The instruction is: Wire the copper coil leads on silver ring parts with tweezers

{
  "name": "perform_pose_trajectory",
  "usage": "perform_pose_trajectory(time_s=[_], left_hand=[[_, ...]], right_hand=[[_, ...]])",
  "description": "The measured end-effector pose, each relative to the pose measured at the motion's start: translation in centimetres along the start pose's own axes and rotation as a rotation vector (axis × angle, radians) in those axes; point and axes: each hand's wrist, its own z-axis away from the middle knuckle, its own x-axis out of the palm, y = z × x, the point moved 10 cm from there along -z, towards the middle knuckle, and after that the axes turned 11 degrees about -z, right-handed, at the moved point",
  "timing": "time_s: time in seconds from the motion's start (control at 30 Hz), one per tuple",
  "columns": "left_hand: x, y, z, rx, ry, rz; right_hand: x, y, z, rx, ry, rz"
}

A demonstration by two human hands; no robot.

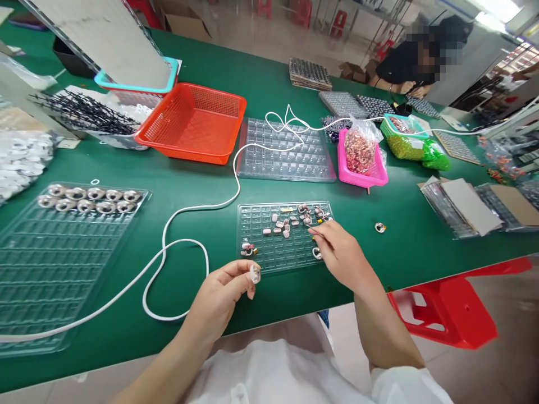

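Between its thumb and fingers, my left hand (221,292) pinches a small white rounded housing (255,274) just in front of a clear compartment tray (280,259). My right hand (343,252) is closed on thin tweezers (315,230), with the tips over the tray near several small pinkish-white blocks (286,231). Small parts with wires (320,213) are gathered at the tray's far right. One housing with a yellow bit (247,249) sits at the tray's left edge, and another white housing (317,253) is by my right wrist, partly hidden.
At left, a clear tray (54,269) carries several shiny rounded housings (96,193). A white cable (185,241) loops across the green table. Behind stand an orange basket (202,129), a pink basket (362,179) and another clear tray (286,160). A co-worker (404,67) sits at far right.
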Motion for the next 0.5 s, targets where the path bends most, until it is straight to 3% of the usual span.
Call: perform_pose_trajectory(time_s=[0.2, 0.33, 0.5], left_hand=[[0.4, -0.3, -0.3, -0.001, -0.015, 0.040], [-0.3, -0.3, 0.0, 0.004, -0.022, 0.092], [-0.3, 0.2, 0.3, 0.033, -0.092, 0.240]], right_hand=[[5.1, 2.1, -4.8, 0.067, -0.262, 0.554], [6.4, 2.5, -5.9, 0.052, -0.296, 0.595], [5.8, 1.5, -5.3, 0.034, -0.248, 0.564]])
